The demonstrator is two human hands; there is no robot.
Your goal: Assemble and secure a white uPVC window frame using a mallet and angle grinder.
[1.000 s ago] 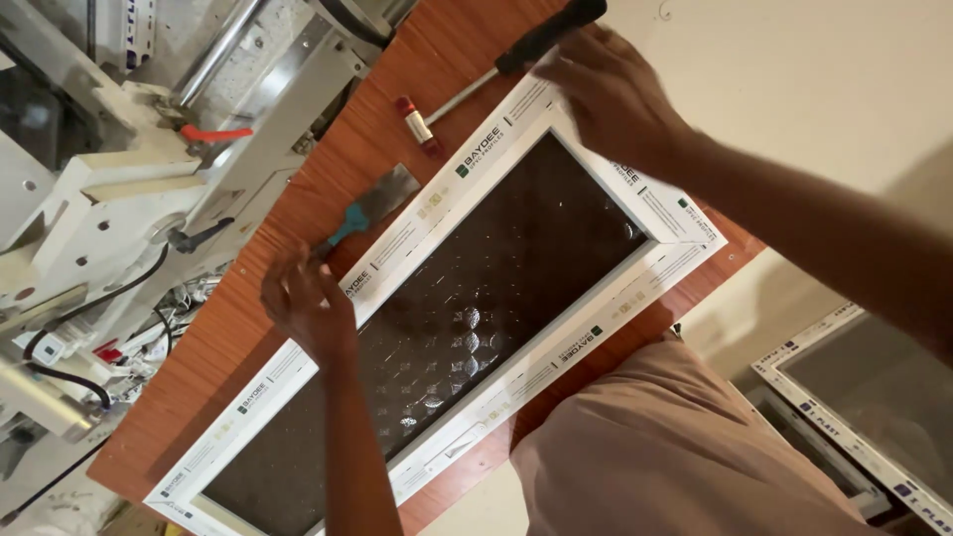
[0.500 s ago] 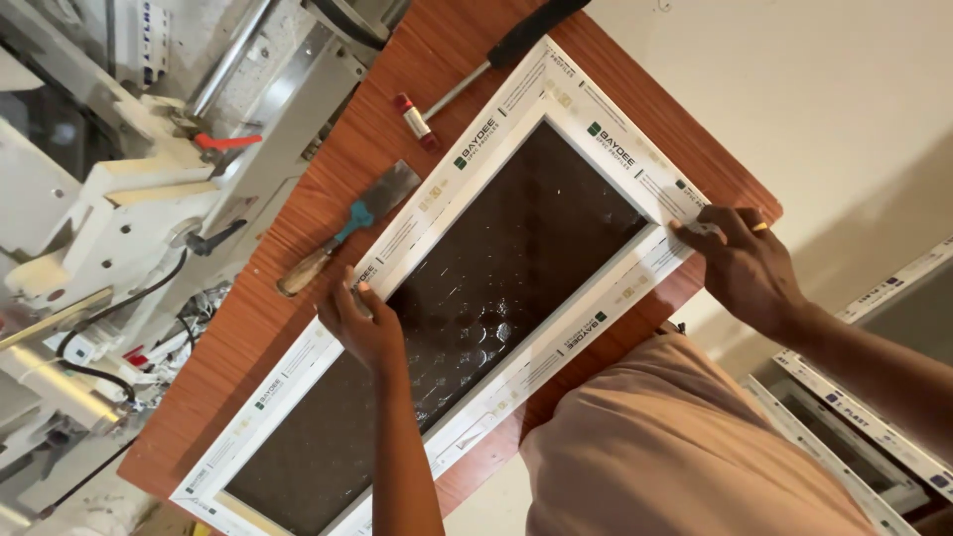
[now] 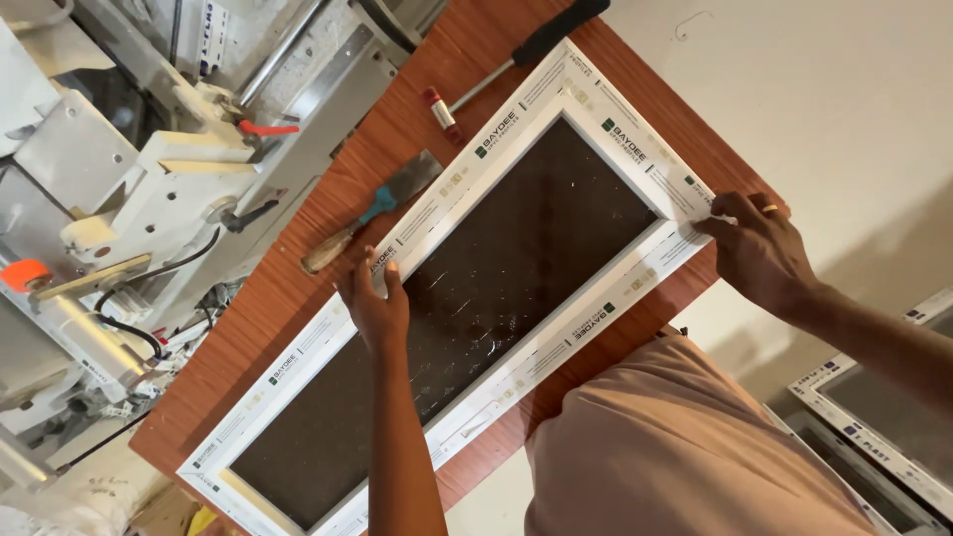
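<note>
While white window frame lies diagonally mid-frame on brown table | left hand presses flat, unclenched, steadying far rail | right hand pinches right corner | chisel, hammer parked above, clear.

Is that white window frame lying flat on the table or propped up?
Flat. The white window frame lies along the reddish wooden table, with the left hand on its far rail and the right hand at its corner.
</note>
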